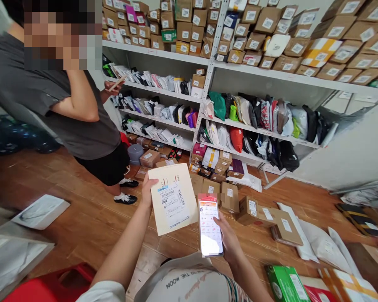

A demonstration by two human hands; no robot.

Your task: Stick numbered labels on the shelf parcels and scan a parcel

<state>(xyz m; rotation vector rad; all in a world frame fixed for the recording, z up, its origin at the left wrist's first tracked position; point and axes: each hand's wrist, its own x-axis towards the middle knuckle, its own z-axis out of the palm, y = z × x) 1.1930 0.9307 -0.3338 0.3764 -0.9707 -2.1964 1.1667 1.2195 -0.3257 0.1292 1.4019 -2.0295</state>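
My left hand (pixel 148 192) grips the left edge of a cream cardboard envelope (pixel 190 205), which faces me with a white shipping label (pixel 173 205) stuck on its front. Beside it, my right hand (pixel 224 230) is closed round a smartphone (pixel 211 226). The phone's screen is lit and shows rows of small icons, with its lower part washed out white; the thumb rests at the screen's right edge. Envelope and phone are held side by side in front of my body, their near edges almost meeting.
White shelves (pixel 164 53) carry boxes above and bagged parcels below. Cartons (pixel 229 197) line the floor ahead and to the right, with a green box (pixel 285 283) nearby. A person in a grey shirt (pixel 82 126) stands at left, holding a phone. A red stool (pixel 50 287) is at lower left.
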